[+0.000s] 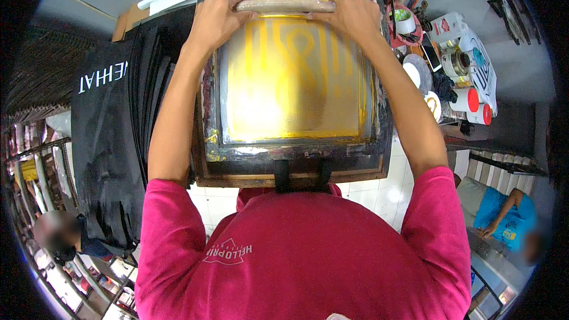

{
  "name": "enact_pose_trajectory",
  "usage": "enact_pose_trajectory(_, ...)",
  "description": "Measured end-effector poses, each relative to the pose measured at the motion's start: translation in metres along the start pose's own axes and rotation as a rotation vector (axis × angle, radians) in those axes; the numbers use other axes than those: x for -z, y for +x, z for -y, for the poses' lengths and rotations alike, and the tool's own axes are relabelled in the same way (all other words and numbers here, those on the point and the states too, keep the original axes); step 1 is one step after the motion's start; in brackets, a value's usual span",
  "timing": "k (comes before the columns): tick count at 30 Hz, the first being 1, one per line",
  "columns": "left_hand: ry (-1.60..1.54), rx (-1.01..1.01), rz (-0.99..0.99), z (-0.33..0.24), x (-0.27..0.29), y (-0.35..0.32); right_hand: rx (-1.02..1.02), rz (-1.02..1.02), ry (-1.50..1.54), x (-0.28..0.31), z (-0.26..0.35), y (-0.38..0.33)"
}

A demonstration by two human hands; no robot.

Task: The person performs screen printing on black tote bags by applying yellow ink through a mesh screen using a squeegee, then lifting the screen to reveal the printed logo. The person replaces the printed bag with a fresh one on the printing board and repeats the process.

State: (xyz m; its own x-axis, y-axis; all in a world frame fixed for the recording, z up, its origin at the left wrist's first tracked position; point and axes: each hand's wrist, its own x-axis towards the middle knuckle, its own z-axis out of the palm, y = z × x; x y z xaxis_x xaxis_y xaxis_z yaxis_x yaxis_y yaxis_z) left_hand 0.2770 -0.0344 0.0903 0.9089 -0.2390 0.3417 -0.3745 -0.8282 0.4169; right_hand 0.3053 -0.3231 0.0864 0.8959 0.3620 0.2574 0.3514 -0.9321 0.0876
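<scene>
Work board [355, 176], dark, with wooden near edge: one framed screen [290, 106], yellow-inked, inset from near edge. Side table [452, 122], crowded: two red-lidded white tubs [464, 99], toward near edge; pale round disc [413, 75], left edge; pink bowl [409, 40], farther along left edge; white bag [483, 76] with blue markings, right edge.

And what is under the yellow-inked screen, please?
At the near edge of the screen, a wood-edged board and two black straps show. Whatever lies directly beneath is covered.

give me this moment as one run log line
left grip: on squeegee, left end | right grip: on squeegee, right end | squeegee: across far part of printing screen | yellow ink: spread over screen
</scene>
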Motion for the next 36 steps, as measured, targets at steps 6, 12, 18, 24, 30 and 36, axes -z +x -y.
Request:
enact_pose_trajectory(6, -0.053, -0.012, -0.02, -0.025, 0.006, -0.047, 0.051, -0.116, -0.021, 0.003, 0.011, -0.046)
enact_pose_trajectory(12, -0.067, 0.04, 0.03, -0.051, 0.021, -0.102, 0.071, -0.094, 0.11, 0.025, 0.031, -0.102)
enact_pose_trajectory(18, -0.075, 0.065, 0.108, -0.085, 0.037, -0.167, 0.054, -0.018, 0.142, 0.044, 0.053, -0.173)
enact_pose_trajectory(24, -0.105, 0.055, 0.112, -0.109, 0.047, -0.221, 0.075, -0.026, 0.182, 0.057, 0.072, -0.226)
enact_pose_trajectory(30, -0.111, -0.018, 0.039, -0.087, 0.027, -0.256, 0.067, -0.078, 0.178, 0.06, 0.079, -0.25)
enact_pose_trajectory(36, 0.093, -0.05, -0.179, -0.06, 0.007, -0.28, 0.095, -0.157, 0.285, 0.065, 0.072, -0.248)
